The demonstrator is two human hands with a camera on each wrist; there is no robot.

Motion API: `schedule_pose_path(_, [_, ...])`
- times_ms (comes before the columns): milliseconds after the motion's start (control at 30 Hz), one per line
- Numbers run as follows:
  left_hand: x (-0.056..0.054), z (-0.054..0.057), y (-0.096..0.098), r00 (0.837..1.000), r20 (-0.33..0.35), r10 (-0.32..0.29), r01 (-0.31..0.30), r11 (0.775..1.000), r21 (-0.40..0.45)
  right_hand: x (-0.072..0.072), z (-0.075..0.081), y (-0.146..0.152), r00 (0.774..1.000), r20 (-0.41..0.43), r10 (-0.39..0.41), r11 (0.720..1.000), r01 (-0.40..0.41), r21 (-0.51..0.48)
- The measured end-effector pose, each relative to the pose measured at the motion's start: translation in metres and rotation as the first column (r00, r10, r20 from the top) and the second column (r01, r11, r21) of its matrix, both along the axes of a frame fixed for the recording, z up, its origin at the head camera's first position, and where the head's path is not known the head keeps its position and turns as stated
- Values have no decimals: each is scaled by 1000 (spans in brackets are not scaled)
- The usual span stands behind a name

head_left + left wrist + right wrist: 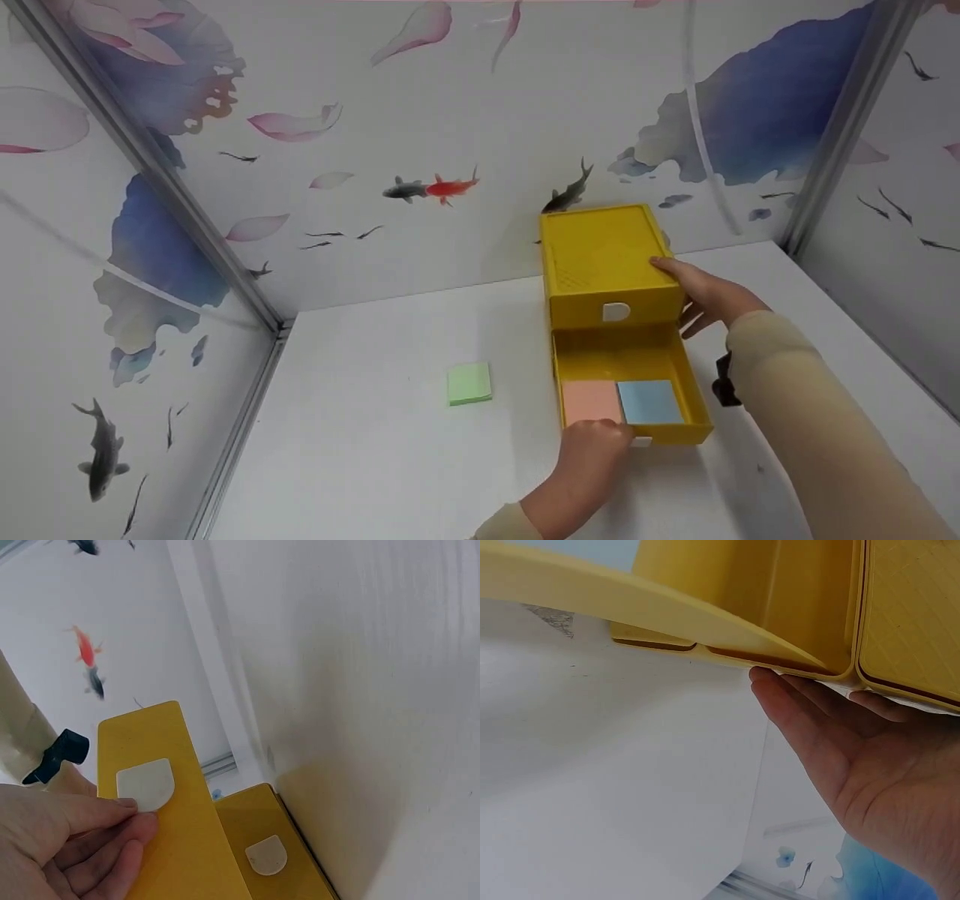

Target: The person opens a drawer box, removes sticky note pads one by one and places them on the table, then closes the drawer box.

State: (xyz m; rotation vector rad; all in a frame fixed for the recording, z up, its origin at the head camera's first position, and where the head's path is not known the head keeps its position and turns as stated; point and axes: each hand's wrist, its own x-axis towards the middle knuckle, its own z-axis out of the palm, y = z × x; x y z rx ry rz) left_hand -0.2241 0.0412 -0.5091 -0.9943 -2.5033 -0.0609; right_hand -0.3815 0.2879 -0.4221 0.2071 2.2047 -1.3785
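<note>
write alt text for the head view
A person's left hand grips the white tab of an open yellow drawer holding a pink pad and a blue pad. The right hand rests against the yellow box; a green pad lies on the table.

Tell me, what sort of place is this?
Probably a small work booth, though I can't be sure: a white table stands against patterned walls joined by metal posts, with a yellow drawer box on it.

There is a yellow box [604, 251] with white tabs [150, 781], a pink pad [591, 400], blue pad [651, 401], green pad [469, 382] and fish-patterned wall [420, 247].
</note>
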Motion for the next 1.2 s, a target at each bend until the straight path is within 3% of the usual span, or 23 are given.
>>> schedule_pose_path(200, [2,4,-2,999,-49,22,-25,998,-57,-2,-2,-1,1000,-1,13,1000,-13,-9])
schedule_pose_path(433, [2,32,-8,997,58,-47,48,999,-17,0,1,-2,1000,-21,10,1000,-10,16])
schedule_pose_path(567, [-7,46,-8,994,91,-60,61,998,-4,0,2,-2,1000,-18,10,1000,-10,13])
schedule_pose_path(700, [-23,58,-7,986,164,8,-2,999,-38,1,2,0,1000,-16,-6,1000,7,21])
schedule_pose_path(800, [-35,65,-5,962,264,65,-41,995,-95,1,1,0,1000,-21,-11,1000,11,26])
schedule_pose_path(967, [-55,69,-2,891,443,104,-30,985,-171,1,0,-1,1000,-18,-3,1000,3,16])
schedule_pose_path(1067, [-63,65,-1,857,499,125,-11,974,-226,1,-1,-1,1000,-15,-2,1000,2,7])
schedule_pose_path(1200, [-71,55,2,831,535,151,22,952,-304,1,-2,0,1000,-18,-1,1000,1,-3])
